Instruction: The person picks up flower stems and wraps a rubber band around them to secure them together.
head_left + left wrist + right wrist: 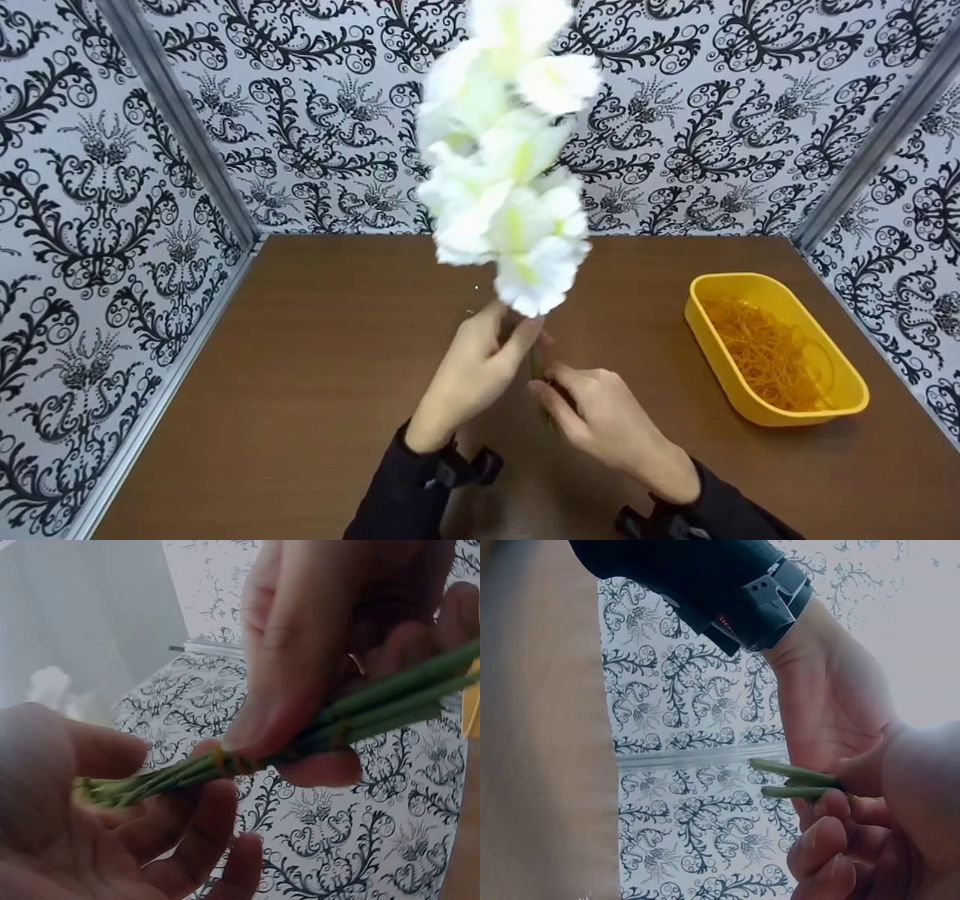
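Note:
A bunch of white flowers (510,180) with frilly petals stands upright in front of me in the head view. Just under the blooms, my left hand (469,371) holds the bunch, its fingers curled around the stems. Lower down, the thumb and fingers of my right hand (615,416) pinch the same green stems (409,697). In the left wrist view a thin yellow rubber band (218,761) circles the stems beside the right thumb. Cut stem ends (772,778) stick out past the right hand in the right wrist view.
A yellow plastic box (701,330) on the right of the brown table (337,337) holds a tangled heap of rubber bands (765,360). Patterned walls (300,112) with metal corner strips enclose the table at the back and sides.

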A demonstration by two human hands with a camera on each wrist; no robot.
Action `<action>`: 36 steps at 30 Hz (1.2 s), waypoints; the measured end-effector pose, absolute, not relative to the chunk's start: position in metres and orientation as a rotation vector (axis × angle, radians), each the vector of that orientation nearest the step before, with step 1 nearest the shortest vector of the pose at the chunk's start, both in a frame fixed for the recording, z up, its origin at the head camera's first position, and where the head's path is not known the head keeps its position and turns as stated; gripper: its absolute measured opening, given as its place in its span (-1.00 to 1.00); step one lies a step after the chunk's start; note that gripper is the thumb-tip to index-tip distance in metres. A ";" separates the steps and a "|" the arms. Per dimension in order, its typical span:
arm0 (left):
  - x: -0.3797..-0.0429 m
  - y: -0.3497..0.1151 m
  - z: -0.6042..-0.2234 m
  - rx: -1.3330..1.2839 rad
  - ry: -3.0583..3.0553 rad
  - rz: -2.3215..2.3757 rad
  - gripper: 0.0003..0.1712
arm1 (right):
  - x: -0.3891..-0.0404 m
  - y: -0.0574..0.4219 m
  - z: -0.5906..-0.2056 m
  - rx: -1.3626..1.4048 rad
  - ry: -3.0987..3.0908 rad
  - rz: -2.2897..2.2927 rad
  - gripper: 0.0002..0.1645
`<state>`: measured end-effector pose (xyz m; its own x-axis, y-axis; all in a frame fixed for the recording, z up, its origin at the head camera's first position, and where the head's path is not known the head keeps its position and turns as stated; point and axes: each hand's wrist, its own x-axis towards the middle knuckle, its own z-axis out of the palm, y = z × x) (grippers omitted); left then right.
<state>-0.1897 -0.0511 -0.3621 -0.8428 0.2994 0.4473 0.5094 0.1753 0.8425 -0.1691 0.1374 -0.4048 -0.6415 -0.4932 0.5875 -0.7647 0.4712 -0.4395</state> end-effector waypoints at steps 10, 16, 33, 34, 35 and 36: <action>-0.193 -0.044 -0.368 -0.814 -2.268 -1.353 -0.80 | -0.175 0.137 -0.405 0.982 -2.379 0.877 -0.78; -0.198 -0.040 -0.374 -0.794 -2.244 -1.343 -0.84 | -0.176 0.136 -0.409 0.929 -2.449 0.779 -0.79; -0.207 -0.031 -0.387 -0.766 -2.354 -1.223 -0.80 | -0.180 0.142 -0.418 0.882 -2.501 0.723 -0.70; -0.207 -0.031 -0.388 -0.762 -2.368 -1.212 -0.79 | -0.180 0.142 -0.418 0.874 -2.514 0.717 -0.70; -0.208 -0.031 -0.389 -0.759 -2.380 -1.202 -0.79 | -0.180 0.142 -0.418 0.867 -2.524 0.710 -0.70; -0.208 -0.030 -0.390 -0.756 -2.390 -1.194 -0.79 | -0.180 0.142 -0.418 0.861 -2.531 0.703 -0.70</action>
<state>-0.2078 -0.0303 -0.3898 -0.7908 0.2996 0.5338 0.6068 0.4987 0.6189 -0.1803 0.1423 -0.4180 -0.7426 -0.4565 0.4901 -0.6438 0.6883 -0.3344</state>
